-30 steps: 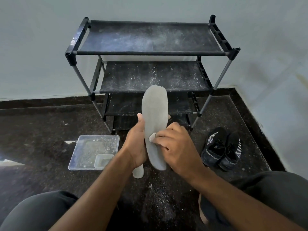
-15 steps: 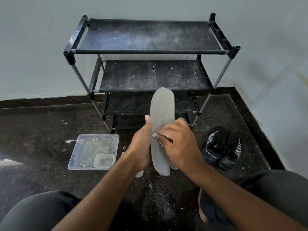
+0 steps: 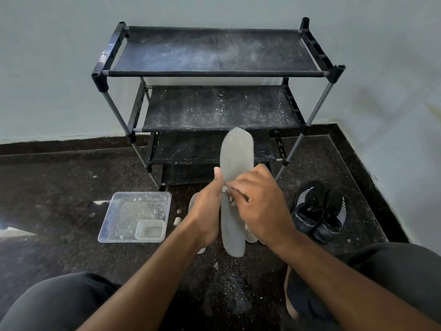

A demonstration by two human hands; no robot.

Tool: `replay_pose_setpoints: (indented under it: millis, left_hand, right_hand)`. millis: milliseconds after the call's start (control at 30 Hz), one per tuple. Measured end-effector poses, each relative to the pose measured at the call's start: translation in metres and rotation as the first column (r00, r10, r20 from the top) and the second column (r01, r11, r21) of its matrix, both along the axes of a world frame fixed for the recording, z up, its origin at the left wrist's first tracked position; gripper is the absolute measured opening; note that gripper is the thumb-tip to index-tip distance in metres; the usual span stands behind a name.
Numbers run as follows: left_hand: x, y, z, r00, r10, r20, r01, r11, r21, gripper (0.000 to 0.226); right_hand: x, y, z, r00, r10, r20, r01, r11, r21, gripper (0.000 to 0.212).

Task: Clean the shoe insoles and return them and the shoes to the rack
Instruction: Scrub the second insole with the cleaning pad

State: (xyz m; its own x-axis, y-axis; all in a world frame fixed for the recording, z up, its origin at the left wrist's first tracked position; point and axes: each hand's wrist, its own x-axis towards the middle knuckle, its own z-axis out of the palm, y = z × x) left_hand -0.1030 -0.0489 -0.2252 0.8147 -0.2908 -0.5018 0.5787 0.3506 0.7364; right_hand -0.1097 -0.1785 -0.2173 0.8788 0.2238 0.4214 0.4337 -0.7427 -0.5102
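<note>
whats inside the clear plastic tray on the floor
The clear plastic tray holds a small square container in its near right corner, plus scattered pale specks. What the container holds is unclear.

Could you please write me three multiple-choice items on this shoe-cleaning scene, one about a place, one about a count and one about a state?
1. Where do the black shoes stand?
A. on the rack's top shelf
B. on the floor, right of the rack
C. inside the clear tray

2. How many shoes are on the rack?
A. none
B. one
C. two

3. What is the left hand doing?
A. resting on the floor
B. lifting a shoe
C. holding the grey insole

Answers: 1 B, they sit on the dark floor by the rack's right legs. 2 A, the shelves show only dust. 3 C, it grips the grey insole upright while the right hand rubs it.
</note>
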Motion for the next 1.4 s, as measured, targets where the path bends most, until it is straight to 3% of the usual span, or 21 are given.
replay_pose_setpoints:
  millis: [100,367,433,567,767,967,1200,1300,1400]
  left_hand:
    - [-0.003,-0.004,-0.002,0.999,-0.037,0.005,0.037,0.999,-0.010,0.070]
    - [0.013,0.018,-0.011,1.000,-0.022,-0.016,0.021,0.999,-0.044,0.086]
    - [0.011,0.015,-0.011,1.000,-0.015,-0.021,0.013,0.998,-0.061,0.082]
    - [0.012,0.008,-0.006,1.000,-0.012,0.015,0.013,0.999,-0.049,0.076]
    - [0.018,0.022,-0.009,1.000,0.019,-0.014,-0.020,0.996,-0.088,0.085]
    - [0.017,0.012,-0.009,1.000,-0.004,0.017,0.005,0.995,-0.101,0.109]
    - [-0.002,-0.007,-0.010,1.000,-0.020,-0.020,0.018,0.996,-0.084,0.075]
    - [0.004,0.001,-0.009,1.000,0.003,0.015,-0.003,1.000,0.009,0.077]
    - [0.016,0.017,-0.006,0.999,0.012,0.036,-0.013,0.999,0.038,0.094]
  right_hand:
    - [0.005,-0.006,0.001,0.998,-0.057,-0.026,0.059,0.995,0.075,0.007]
    - [-0.022,0.015,0.002,0.976,0.213,-0.050,-0.213,0.977,0.001,0.019]
    - [-0.013,0.008,-0.001,0.989,0.147,-0.008,-0.148,0.988,-0.041,0.017]
    - [-0.004,0.002,-0.001,1.000,-0.005,-0.001,0.005,0.999,0.036,0.012]
    - [-0.034,0.021,-0.003,0.974,0.211,-0.081,-0.206,0.976,0.068,0.026]
    - [-0.016,0.011,-0.005,0.998,0.053,0.038,-0.052,0.998,-0.043,0.017]
    - [0.002,-0.003,-0.007,0.994,-0.087,0.063,0.092,0.993,-0.075,0.014]
    - [-0.006,0.004,-0.005,1.000,-0.016,0.000,0.016,0.999,-0.038,0.018]
    - [-0.024,0.015,-0.005,0.988,0.133,-0.075,-0.133,0.991,0.002,0.016]
